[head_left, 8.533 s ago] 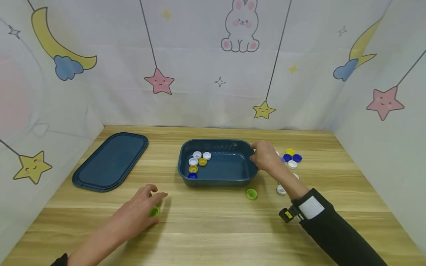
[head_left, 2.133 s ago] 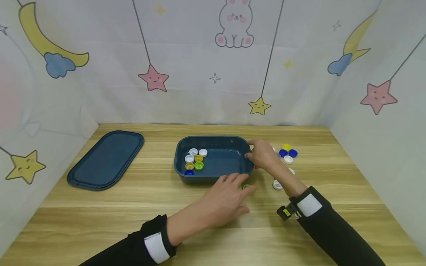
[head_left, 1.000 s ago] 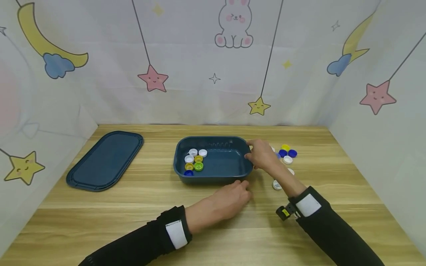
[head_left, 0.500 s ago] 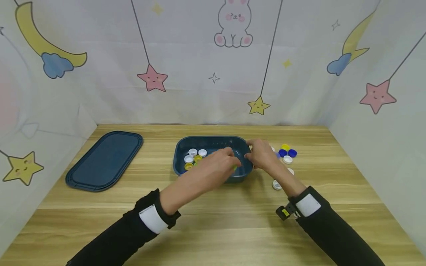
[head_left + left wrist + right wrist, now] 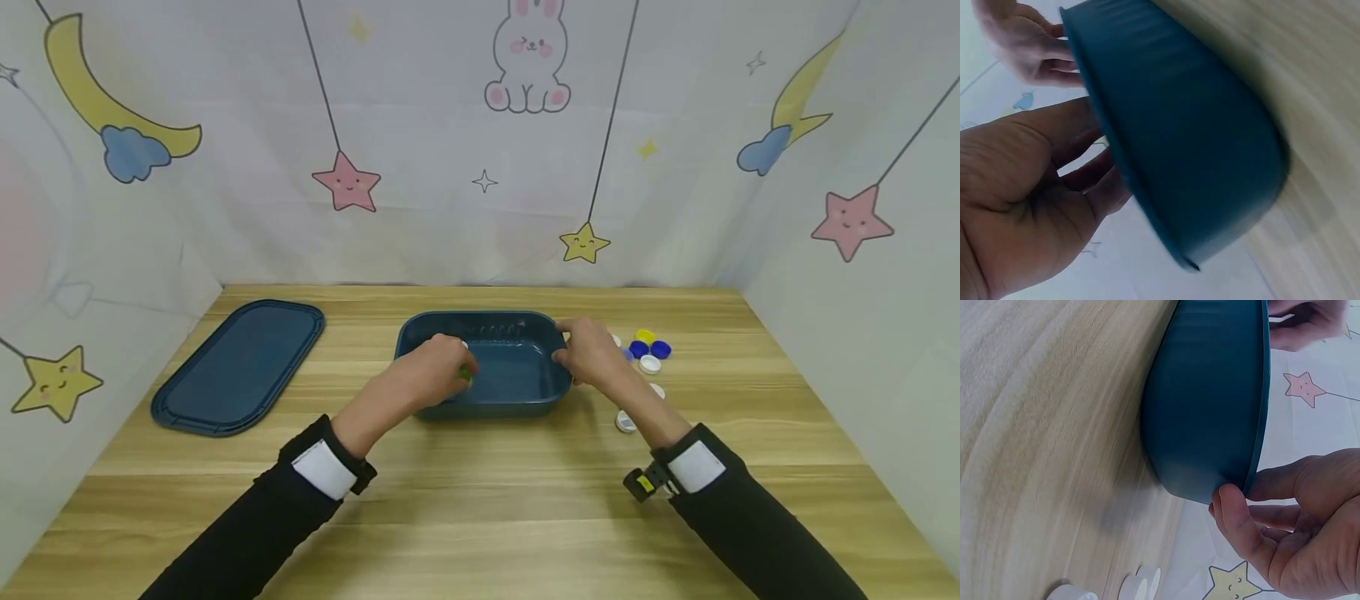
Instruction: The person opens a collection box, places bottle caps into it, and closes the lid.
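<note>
A dark blue plastic box (image 5: 517,408) stands in the middle of the table. My left hand (image 5: 427,371) is over its left half and pinches a green bottle cap (image 5: 466,375). Most of the caps inside the box are hidden behind this hand. In the left wrist view, my left hand (image 5: 1029,206) reaches past the box's rim, and the cap cannot be made out. My right hand (image 5: 594,350) grips the box's right rim. The right wrist view shows the right thumb and fingers (image 5: 1235,515) on either side of that rim.
Left of the box lies a dark blue lid (image 5: 240,367), flat on the table. Beyond my right hand are several loose caps, including a blue cap (image 5: 661,349), a yellow cap (image 5: 645,336) and a white cap (image 5: 649,364). A printed curtain (image 5: 420,250) encloses the table.
My left hand earlier put one green cap among the others in the box. It has since picked up another from the table in front and carried it leftward over the box. My right hand stays on the rim.
</note>
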{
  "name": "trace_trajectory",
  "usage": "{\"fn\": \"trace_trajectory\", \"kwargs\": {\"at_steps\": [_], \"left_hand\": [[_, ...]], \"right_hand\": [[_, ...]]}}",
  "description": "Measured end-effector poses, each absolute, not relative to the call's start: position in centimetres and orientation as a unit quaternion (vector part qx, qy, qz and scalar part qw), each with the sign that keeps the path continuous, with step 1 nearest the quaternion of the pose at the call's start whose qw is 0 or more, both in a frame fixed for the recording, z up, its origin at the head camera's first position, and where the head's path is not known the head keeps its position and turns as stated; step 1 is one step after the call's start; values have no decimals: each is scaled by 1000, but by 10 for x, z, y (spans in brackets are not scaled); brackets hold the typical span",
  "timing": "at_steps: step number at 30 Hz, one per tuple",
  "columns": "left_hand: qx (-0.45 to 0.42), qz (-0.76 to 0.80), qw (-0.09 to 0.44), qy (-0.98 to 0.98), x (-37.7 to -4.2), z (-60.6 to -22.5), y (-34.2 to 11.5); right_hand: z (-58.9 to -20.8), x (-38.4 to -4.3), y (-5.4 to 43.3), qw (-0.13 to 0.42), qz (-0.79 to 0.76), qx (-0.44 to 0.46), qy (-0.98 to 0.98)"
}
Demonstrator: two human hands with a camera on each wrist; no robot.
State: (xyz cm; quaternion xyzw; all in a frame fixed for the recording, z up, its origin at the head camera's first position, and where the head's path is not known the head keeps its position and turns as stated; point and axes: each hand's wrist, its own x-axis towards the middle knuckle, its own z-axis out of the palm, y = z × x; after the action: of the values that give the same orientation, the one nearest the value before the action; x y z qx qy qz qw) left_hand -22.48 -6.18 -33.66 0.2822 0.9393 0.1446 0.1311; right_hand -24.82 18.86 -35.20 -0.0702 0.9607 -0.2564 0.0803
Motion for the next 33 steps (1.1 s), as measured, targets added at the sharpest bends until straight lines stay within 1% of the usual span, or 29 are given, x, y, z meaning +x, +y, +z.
{"fn": "trace_trajectory", "kwargs": {"at_steps": [6,11,18,27,31,33], "left_hand": [[288,139,157,934,-240,-353,-73],[305,121,163,930,-244,-357,-75],[327,106,156,926,-248,-363,-75],[338,105,168,920,-250,-368,-77],[339,103,163,921,-250,-368,-77],[335,102,152,924,-249,-367,-78]], "right_hand": [[-352,-249,188,80,-254,-68,962],[-350,-247,187,79,-256,-68,961],[-349,-247,188,80,-261,-63,960],[-351,-248,188,81,-272,-66,957],[-351,-248,188,81,-272,-65,957],[-351,-247,188,81,-271,-64,957]]}}
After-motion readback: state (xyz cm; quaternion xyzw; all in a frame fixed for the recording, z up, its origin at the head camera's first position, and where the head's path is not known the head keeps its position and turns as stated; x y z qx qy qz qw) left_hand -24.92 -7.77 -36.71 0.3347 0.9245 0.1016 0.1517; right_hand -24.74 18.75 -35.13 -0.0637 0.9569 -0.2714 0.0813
